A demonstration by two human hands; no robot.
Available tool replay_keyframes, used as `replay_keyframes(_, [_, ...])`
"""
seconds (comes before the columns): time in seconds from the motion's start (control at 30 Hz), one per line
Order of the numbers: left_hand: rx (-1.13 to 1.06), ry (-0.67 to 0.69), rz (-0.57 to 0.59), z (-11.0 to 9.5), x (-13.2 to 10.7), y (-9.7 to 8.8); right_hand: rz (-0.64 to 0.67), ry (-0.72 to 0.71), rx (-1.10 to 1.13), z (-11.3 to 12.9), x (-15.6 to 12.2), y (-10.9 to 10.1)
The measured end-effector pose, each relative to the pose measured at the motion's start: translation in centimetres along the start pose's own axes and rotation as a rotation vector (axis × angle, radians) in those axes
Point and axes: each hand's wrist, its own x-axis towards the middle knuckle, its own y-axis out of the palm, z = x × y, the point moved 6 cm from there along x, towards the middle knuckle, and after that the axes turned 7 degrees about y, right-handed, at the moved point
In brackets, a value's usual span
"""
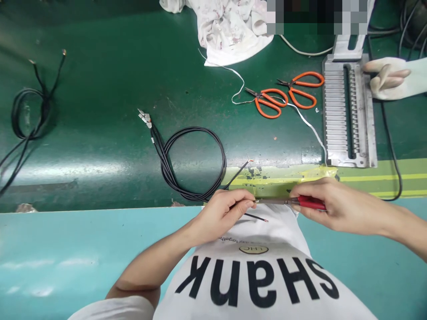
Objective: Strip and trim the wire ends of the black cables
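My left hand (pixel 230 211) is closed in a pinch on the end of a black cable (pixel 223 153), close to my body. Most of that cable lies coiled on the green table, with silvery metal connectors (pixel 145 118) at its far end. One stripped cable end (pixel 250 161) points up past my fingers; another black end (pixel 258 218) sticks out below them. My right hand (pixel 328 204) is wrapped round a red-handled tool (pixel 312 202) with a long, narrow metal nose. Its tip meets the wire at my left fingertips; whether it grips the wire is too small to tell.
Two orange-handled scissors (pixel 271 102) lie beyond my hands, beside a white cord. A slotted metal fixture (pixel 350 111) stands at right, with another person's white-gloved hand (pixel 388 79) beside it. Another black cable coil (pixel 28 113) lies at left, and a white cloth (pixel 230 33) at the back.
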Motion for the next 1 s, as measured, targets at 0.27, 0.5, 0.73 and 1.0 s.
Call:
replay_keyframes(0.27, [-0.096,-0.011,-0.069,0.3,0.7,-0.2,0.039,0.016,-0.123,0.3,0.8,-0.3])
replay_keyframes(0.5, [-0.444,-0.016,-0.242,0.3,1.8,-1.6,-0.223,-0.013,-0.272,1.1,2.6,-2.7])
replay_keyframes(0.73, [-0.588,-0.019,-0.308,0.7,1.9,-2.0,-0.68,0.083,-0.487,0.0,7.2,-2.2])
replay_keyframes(1.0, [-0.582,0.042,-0.426,1.0,1.9,-2.5,-0.612,-0.194,0.194,4.2,6.3,-0.2])
